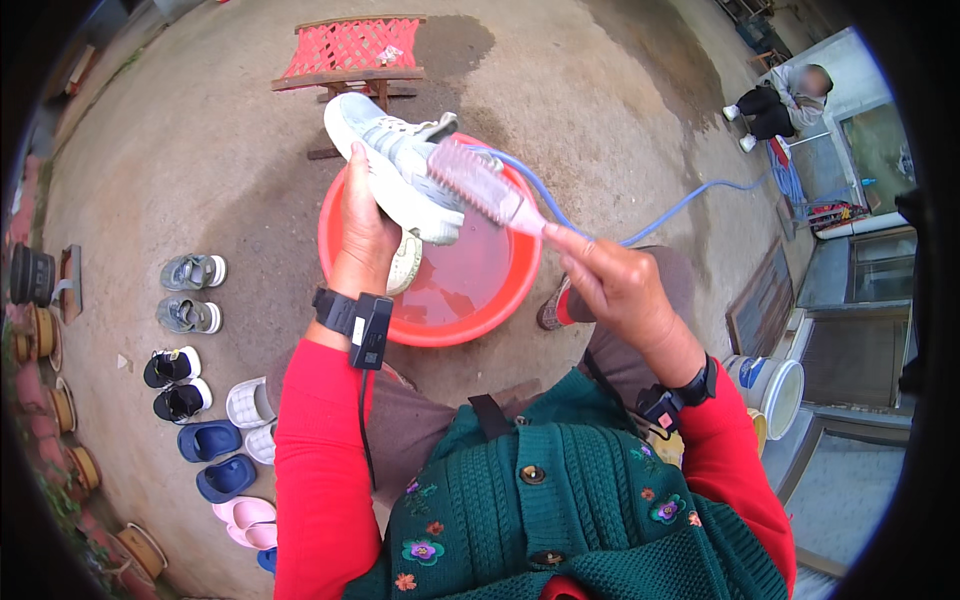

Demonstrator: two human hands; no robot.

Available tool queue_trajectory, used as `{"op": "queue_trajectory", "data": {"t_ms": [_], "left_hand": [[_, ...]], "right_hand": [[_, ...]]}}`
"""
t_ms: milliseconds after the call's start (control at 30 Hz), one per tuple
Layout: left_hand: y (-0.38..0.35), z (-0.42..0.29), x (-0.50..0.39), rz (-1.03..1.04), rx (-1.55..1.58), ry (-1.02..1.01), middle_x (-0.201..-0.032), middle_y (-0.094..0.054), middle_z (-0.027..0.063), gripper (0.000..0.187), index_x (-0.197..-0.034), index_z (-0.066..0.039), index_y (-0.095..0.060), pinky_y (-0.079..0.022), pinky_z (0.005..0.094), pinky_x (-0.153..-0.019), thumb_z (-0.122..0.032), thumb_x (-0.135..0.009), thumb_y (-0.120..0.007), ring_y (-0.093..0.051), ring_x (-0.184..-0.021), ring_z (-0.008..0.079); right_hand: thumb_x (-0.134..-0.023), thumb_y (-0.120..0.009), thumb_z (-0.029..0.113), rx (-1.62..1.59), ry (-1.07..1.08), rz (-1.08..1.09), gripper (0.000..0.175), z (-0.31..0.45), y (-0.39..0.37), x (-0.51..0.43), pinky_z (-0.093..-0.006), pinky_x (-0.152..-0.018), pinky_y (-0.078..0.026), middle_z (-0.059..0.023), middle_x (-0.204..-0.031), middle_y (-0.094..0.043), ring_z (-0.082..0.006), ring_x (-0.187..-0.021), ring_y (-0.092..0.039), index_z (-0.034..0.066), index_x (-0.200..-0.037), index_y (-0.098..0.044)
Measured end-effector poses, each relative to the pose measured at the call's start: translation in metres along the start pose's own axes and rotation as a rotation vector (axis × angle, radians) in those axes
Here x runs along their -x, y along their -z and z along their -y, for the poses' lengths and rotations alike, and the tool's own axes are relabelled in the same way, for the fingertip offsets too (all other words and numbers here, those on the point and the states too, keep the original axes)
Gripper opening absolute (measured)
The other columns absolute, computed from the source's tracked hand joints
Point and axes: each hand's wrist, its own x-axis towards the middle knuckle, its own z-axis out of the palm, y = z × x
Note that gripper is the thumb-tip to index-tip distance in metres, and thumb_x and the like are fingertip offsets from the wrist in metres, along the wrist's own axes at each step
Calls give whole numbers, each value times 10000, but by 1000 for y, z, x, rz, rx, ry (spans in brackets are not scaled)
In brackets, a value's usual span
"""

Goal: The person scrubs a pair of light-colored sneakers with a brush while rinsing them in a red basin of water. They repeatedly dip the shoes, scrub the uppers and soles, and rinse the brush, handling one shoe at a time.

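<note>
My left hand (367, 217) grips a light grey and white sneaker (386, 161) by its sole, above a red plastic basin (517, 281). In my right hand (619, 277) is the handle of a pinkish scrubbing brush (484, 184), its head against the heel part of the sneaker's upper and slightly blurred. Water (465, 270) stands in the basin, and a pale shoe (405, 262) rests at its left side, partly hidden by my left hand. A blue hose (544, 191) runs over the basin's far rim.
Pairs of sneakers (187, 315), navy slippers (210, 440), white slippers (250, 403) and pink shoes (246, 514) line the ground at left. A low stool with red webbing (356, 45) stands beyond the basin. Buckets (784, 397) are at right; a person (787, 97) sits far right.
</note>
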Motion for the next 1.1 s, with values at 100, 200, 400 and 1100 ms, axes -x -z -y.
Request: {"op": "queue_trajectory", "data": {"t_ms": [100,200,400,1100], "left_hand": [[-7,3,7,-9,-29,20,-1452,-506,166,630,-1485,-12,-375,-391,435,-1133,-477,-1059,-379,-509,-1321,306],[-14,4,16,53,-23,124,-1453,-503,177,646,-1491,-9,-363,-403,438,-1130,-481,-1051,-411,-509,-1325,308],[-23,0,17,231,-102,170,-1438,-510,162,669,-1501,9,-341,-430,398,-1100,-475,-1048,-432,-541,-1287,267],[-39,3,26,237,-34,254,-1388,-563,156,609,-1476,20,-390,-472,378,-1052,-433,-1070,-379,-588,-1227,247]], "right_hand": [[-858,-737,134,127,29,-10,435,2,-14,8,-385,-482,-485,-89,-640,-526,-260,-525,-588,221,-1279,-673],[-865,-730,153,230,60,-102,427,-5,-38,-22,-386,-483,-502,-89,-660,-565,-267,-546,-615,218,-1281,-661],[-915,-672,116,-112,-82,-169,354,-12,-18,-62,-354,-668,-566,-149,-940,-719,-285,-793,-725,157,-1267,-678],[-942,-707,180,-877,-662,-273,418,-67,-29,-103,-214,-422,-405,-4,-749,-663,-38,-473,-481,49,-1327,-611]]}}
